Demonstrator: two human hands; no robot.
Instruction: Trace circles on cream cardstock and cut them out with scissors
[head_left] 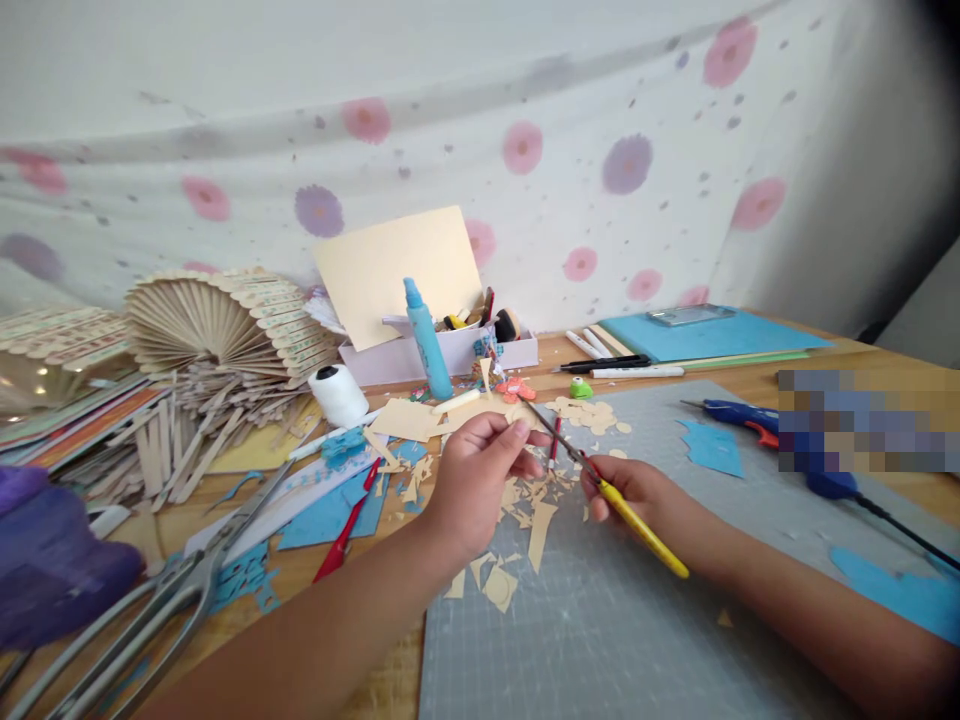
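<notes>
Thin material, held by a gentle pinch

The clock is centred on the left fingertips, with 12 o'clock straight away from the person. Nearest, the grey cutting mat (525,650) spreads from 6 round to 3 o'clock; metal shears (196,570) lie at 8 o'clock. Cream scraps (541,535) are scattered at 6 o'clock.

The left hand (480,475) has its thumb and fingers brought together. It seems to pinch a small paper piece (516,412), which the fingers mostly hide. The right hand (656,492), at 4 o'clock, is curled around the yellow-handled scissors (637,524). Their blades point toward 10 o'clock, near the left fingers; how far apart they stand, I cannot tell.

I judge the piece very light, rather stiff but easy to bend or tear. The edge farthest from the blades is the best hold.

Beyond, cream discs (589,412) lie at 2 o'clock, and a blue bottle (429,350) stands at 10 o'clock.
</notes>
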